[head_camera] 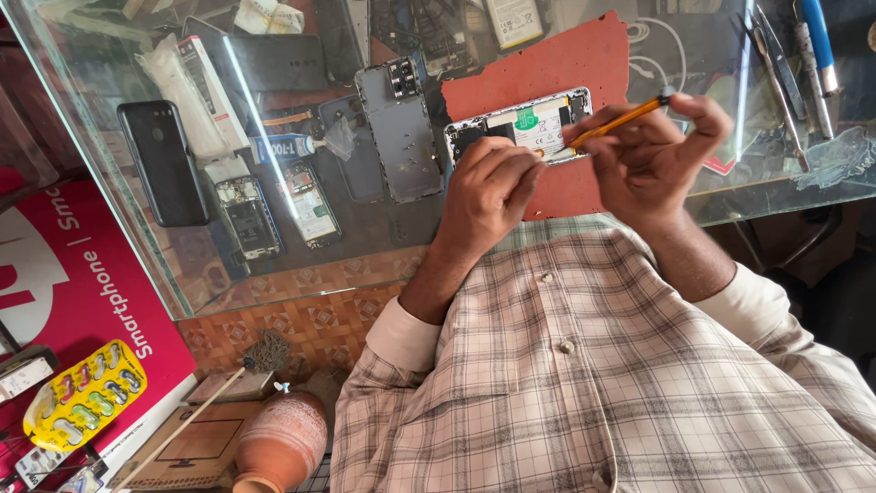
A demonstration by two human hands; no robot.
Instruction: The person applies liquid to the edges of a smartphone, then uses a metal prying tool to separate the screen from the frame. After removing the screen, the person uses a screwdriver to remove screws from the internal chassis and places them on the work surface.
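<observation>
Opened phone (520, 123), one, lies on the red mat (557, 68) on your glass table (128, 228). Your left hand (488, 187) pinches its near edge; your right hand (652, 151) pinches one orange screwdriver (616, 121) over it. Left of the mat lie four more phones and a white box (208, 91), leaving little free glass. A pink sign (82, 283) stands farther left.
</observation>
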